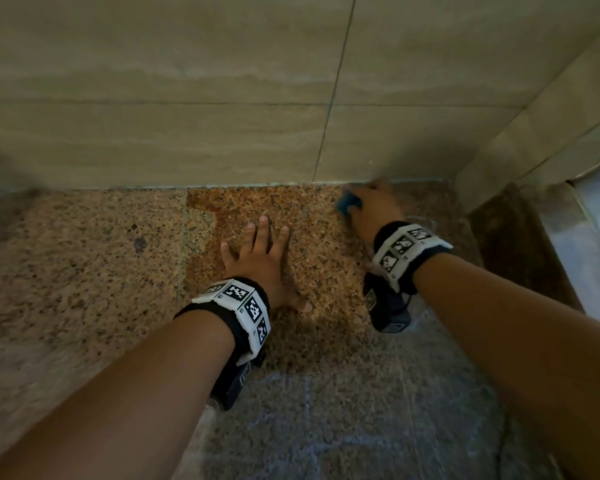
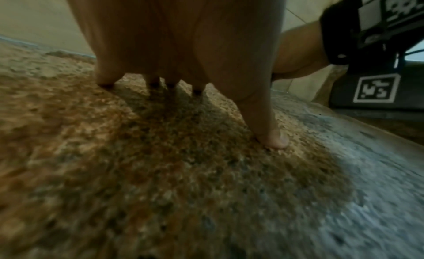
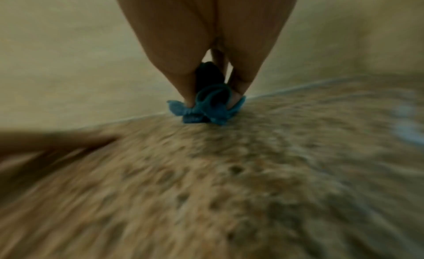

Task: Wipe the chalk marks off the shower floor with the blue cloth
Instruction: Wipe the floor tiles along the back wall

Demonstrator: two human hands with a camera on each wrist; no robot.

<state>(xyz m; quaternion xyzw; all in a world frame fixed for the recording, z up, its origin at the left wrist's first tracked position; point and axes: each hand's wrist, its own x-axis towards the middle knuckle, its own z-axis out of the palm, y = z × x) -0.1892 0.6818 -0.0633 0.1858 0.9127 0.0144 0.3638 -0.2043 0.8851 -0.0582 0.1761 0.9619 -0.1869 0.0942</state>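
Note:
My right hand (image 1: 374, 206) grips the bunched blue cloth (image 1: 349, 202) and presses it on the speckled granite shower floor (image 1: 84, 271), close to the base of the back wall. The right wrist view shows the cloth (image 3: 206, 108) crumpled under my fingers at the floor-wall joint. My left hand (image 1: 260, 258) lies flat with spread fingers on the wet, darker floor patch (image 1: 257, 209). Pale chalk marks (image 1: 309, 427) streak the greyer floor near me, and in the left wrist view chalk marks (image 2: 378, 181) show to the right of my thumb (image 2: 275, 139).
A beige tiled wall (image 1: 187, 81) rises right behind the floor. At the right a tiled corner (image 1: 534, 133) and a raised kerb (image 1: 520, 244) close in the shower floor. Black camera units hang under both wrists.

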